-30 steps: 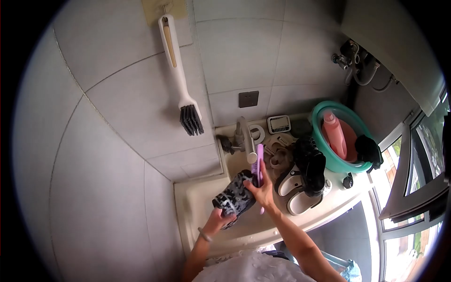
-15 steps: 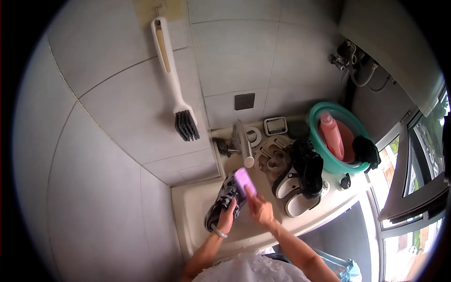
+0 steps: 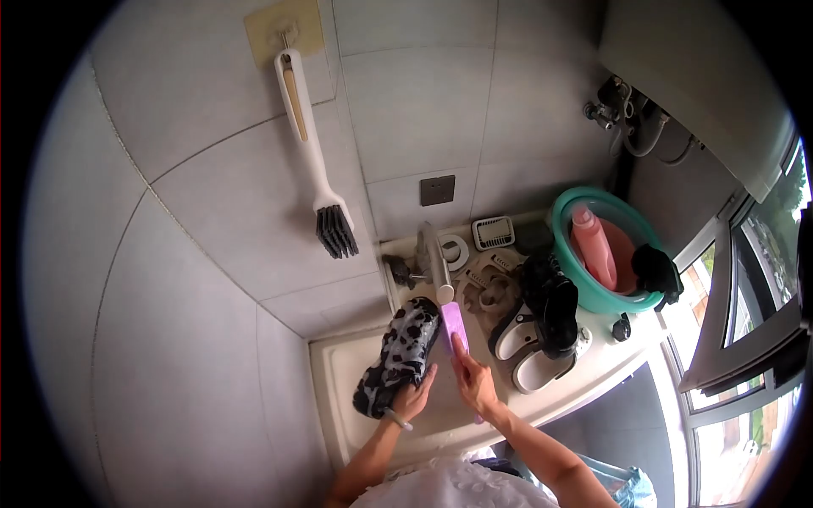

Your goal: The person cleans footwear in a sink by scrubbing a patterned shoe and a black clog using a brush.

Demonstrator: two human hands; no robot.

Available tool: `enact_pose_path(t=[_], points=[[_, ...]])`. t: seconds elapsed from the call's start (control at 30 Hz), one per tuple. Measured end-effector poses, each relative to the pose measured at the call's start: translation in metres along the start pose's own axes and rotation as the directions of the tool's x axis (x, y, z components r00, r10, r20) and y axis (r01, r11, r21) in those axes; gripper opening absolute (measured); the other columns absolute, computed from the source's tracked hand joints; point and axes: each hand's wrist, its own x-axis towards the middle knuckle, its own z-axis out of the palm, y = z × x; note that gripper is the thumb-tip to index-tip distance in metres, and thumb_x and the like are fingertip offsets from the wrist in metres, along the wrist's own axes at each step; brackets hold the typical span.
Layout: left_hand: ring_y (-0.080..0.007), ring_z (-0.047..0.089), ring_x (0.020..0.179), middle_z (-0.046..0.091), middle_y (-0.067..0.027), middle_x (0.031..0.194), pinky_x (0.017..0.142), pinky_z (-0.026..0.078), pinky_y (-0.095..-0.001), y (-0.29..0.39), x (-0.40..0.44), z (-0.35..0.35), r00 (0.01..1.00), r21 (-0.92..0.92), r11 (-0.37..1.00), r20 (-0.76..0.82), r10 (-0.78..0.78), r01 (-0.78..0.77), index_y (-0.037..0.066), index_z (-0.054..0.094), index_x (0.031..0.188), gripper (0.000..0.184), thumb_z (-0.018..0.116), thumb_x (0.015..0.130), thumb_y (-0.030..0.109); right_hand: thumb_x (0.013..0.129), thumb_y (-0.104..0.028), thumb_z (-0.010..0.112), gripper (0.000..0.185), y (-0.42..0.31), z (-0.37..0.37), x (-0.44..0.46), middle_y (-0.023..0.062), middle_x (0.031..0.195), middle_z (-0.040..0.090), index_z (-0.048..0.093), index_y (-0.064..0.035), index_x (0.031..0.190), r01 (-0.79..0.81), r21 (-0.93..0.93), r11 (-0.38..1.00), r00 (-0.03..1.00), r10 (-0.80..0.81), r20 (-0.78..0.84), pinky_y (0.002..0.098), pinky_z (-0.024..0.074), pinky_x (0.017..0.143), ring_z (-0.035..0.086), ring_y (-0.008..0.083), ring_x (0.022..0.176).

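Note:
My left hand [image 3: 413,398] grips the lower end of a black-and-white patterned shoe [image 3: 398,351] with whitish suds on it. The shoe is tilted over the left part of the white sink [image 3: 333,360]. A purple scrubbing brush [image 3: 455,322] is held in my right hand [image 3: 476,385], the index finger stretched along its back. The brush's head is just below the tap's spout [image 3: 445,292], to the right of the shoe and apart from it. Its bristles are turned out of sight.
Beige sandals [image 3: 491,288], black-and-white sandals [image 3: 538,368] and black shoes [image 3: 555,305] crowd the counter on the right. Behind them, a green basin [image 3: 566,254] holds a pink bottle [image 3: 595,250]. A white long-handled brush [image 3: 309,148] hangs on the left wall.
The purple brush has come off the shoe and moved right, under the tap. The shoe has shifted slightly left and turned, showing more of its patterned surface.

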Motion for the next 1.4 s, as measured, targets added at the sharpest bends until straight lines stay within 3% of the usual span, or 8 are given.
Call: enact_pose_path(t=[0.07, 0.1, 0.2, 0.37, 0.43, 0.97, 1.1, 1.4], points=[[-0.0375, 0.062, 0.097, 0.064, -0.0191, 0.11, 0.084, 0.048, -0.0413, 0.053, 0.015, -0.025, 0.924, -0.032, 0.928, 0.106, -0.367, 0.372, 0.005, 0.062, 0.119, 0.03, 0.052, 0.095, 0.019, 0.091, -0.007, 0.057, 0.05, -0.003, -0.004, -0.014, 0.0197, 0.065, 0.055, 0.047, -0.0158, 0.14, 0.026, 0.048, 0.999, 0.998, -0.028, 0.049, 0.0385, 0.0454, 0.054, 0.054, 0.0334, 0.053], [-0.0374, 0.062, 0.093, 0.066, -0.018, 0.102, 0.082, 0.047, -0.0446, 0.024, 0.013, -0.009, 0.99, 0.164, 0.985, -0.14, -0.028, 0.051, 0.005, 0.065, 0.109, 0.025, 0.052, 0.095, 0.021, 0.091, -0.007, 0.057, 0.05, -0.008, -0.003, -0.017, 0.0197, 0.065, 0.055, 0.047, -0.0158, 0.14, 0.028, 0.048, 0.998, 0.998, -0.03, 0.048, 0.0385, 0.0454, 0.054, 0.054, 0.0334, 0.053], [-0.0373, 0.056, 0.108, 0.062, -0.0188, 0.112, 0.092, 0.043, -0.0439, 0.024, 0.014, -0.014, 0.998, 0.167, 0.985, -0.038, -0.04, 0.046, 0.004, 0.059, 0.118, 0.036, 0.053, 0.095, 0.031, 0.091, -0.008, 0.056, 0.052, -0.01, -0.001, -0.014, 0.0215, 0.073, 0.061, 0.047, -0.0223, 0.14, 0.241, -0.071, 0.968, 0.97, -0.238, 0.043, 0.0443, 0.0474, 0.057, 0.059, 0.0417, 0.061], [-0.0322, 0.055, 0.113, 0.06, -0.0173, 0.119, 0.098, 0.042, -0.0449, 0.042, 0.014, -0.019, 0.972, 0.626, 0.765, 0.233, -0.003, -0.148, 0.006, 0.059, 0.12, 0.034, 0.047, 0.096, 0.026, 0.089, -0.011, 0.059, 0.053, -0.012, -0.016, 0.008, 0.0213, 0.08, 0.064, 0.048, -0.0258, 0.139, -0.153, -0.105, 0.983, 0.977, 0.166, 0.131, 0.0463, 0.0485, 0.055, 0.064, 0.0386, 0.064], [-0.0336, 0.049, 0.121, 0.056, -0.0167, 0.126, 0.103, 0.038, -0.0441, -0.021, 0.0, 0.016, 0.984, 0.408, 0.896, 0.047, 0.17, -0.174, 0.006, 0.055, 0.125, 0.037, 0.046, 0.096, 0.027, 0.087, -0.008, 0.06, 0.055, -0.008, 0.0, -0.016, 0.0202, 0.072, 0.062, 0.049, -0.0222, 0.139, 0.339, -0.085, 0.937, 0.939, -0.331, 0.095, 0.0385, 0.0494, 0.054, 0.063, 0.036, 0.059], [-0.0387, 0.056, 0.111, 0.057, -0.0206, 0.124, 0.092, 0.045, -0.0485, 0.022, -0.002, -0.004, 0.97, 0.46, 0.854, 0.115, 0.214, -0.243, 0.005, 0.06, 0.118, 0.032, 0.055, 0.093, 0.025, 0.092, -0.012, 0.055, 0.043, 0.006, -0.003, 0.017, 0.0273, 0.072, 0.051, 0.052, -0.0187, 0.135, -0.05, -0.126, 0.991, 0.998, 0.055, 0.036, 0.04, 0.0411, 0.043, 0.052, 0.0432, 0.051], [-0.0387, 0.047, 0.124, 0.05, -0.0245, 0.131, 0.104, 0.037, -0.0469, -0.022, -0.008, 0.014, 0.955, 0.173, 0.98, 0.294, 0.041, -0.095, 0.003, 0.051, 0.13, 0.041, 0.051, 0.095, 0.025, 0.089, -0.011, 0.06, 0.049, -0.003, 0.013, -0.006, 0.0251, 0.07, 0.055, 0.052, -0.0235, 0.135, 0.246, -0.053, 0.968, 0.965, -0.24, 0.109, 0.0412, 0.0468, 0.052, 0.059, 0.0351, 0.053], [-0.0375, 0.057, 0.109, 0.063, -0.0217, 0.114, 0.097, 0.042, -0.043, 0.03, 0.002, -0.005, 0.998, -0.024, 0.998, -0.031, 0.052, -0.053, -0.001, 0.062, 0.114, 0.038, 0.05, 0.098, 0.032, 0.094, -0.011, 0.054, 0.046, -0.002, -0.015, 0.022, 0.0208, 0.057, 0.046, 0.048, -0.0169, 0.139, 0.0, -0.068, 0.998, 1.0, -0.001, -0.015, 0.0324, 0.0417, 0.047, 0.045, 0.0203, 0.043]])
